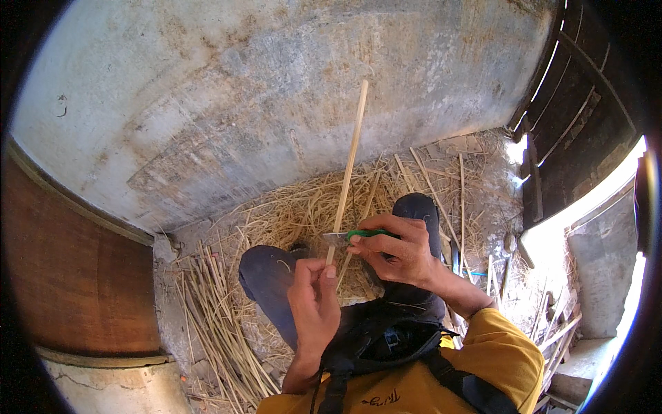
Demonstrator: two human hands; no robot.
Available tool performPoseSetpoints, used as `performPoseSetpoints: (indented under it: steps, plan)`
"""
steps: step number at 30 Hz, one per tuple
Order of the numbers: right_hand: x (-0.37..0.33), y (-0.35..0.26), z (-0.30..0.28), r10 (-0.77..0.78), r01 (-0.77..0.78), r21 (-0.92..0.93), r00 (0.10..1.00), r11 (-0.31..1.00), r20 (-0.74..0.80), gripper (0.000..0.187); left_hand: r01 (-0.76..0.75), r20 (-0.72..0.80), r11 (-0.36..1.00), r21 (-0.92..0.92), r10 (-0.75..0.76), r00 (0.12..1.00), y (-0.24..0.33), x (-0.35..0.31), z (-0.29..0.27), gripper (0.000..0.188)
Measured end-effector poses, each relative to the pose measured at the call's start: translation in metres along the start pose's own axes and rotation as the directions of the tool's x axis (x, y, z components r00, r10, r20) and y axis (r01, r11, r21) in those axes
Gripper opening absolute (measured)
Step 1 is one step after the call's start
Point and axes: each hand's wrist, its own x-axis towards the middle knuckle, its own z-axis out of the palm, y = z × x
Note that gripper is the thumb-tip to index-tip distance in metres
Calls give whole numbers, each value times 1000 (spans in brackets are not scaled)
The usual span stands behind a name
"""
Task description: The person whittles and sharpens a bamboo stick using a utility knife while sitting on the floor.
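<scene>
My left hand (pixel 314 298) pinches the near end of a long, pale bamboo strip (pixel 351 155) between thumb and fingers. The strip slants up and away from me, toward the wall. My right hand (pixel 398 250) is closed around the green handle of a knife (pixel 336 237). Its short metal blade lies across the strip, just beyond my left fingertips. Whether the edge has cut into the strip, I cannot tell. Both hands are above my lap, between my bent knees.
Curly shavings (pixel 289 207) cover the floor ahead of my knees. A bundle of thin strips (pixel 224 324) lies to my left, near a brown wooden panel (pixel 83 276). A stained wall (pixel 276 90) rises in front. More loose sticks (pixel 462 200) lie to the right, beside dark boards (pixel 572 124).
</scene>
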Motion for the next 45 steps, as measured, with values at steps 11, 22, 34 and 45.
performPoseSetpoints:
  steps: [11,22,34,45]
  plan:
    - [1,4,5,-8,8,13,1000,1000,1,27,19,16,996,87,-21,1000,-1,-4,-8,12]
    - [1,17,4,-11,8,-66,999,998,-44,26,16,-21,992,126,-13,1000,-7,-13,-9,15]
    - [27,78,-33,614,-438,522,756,732,-226,18,167,3,984,66,-168,986,-27,-40,-27,9]
    - [4,7,4,5,-5,88,1000,996,5,33,181,43,966,-186,-176,984,-13,-13,-9,11]
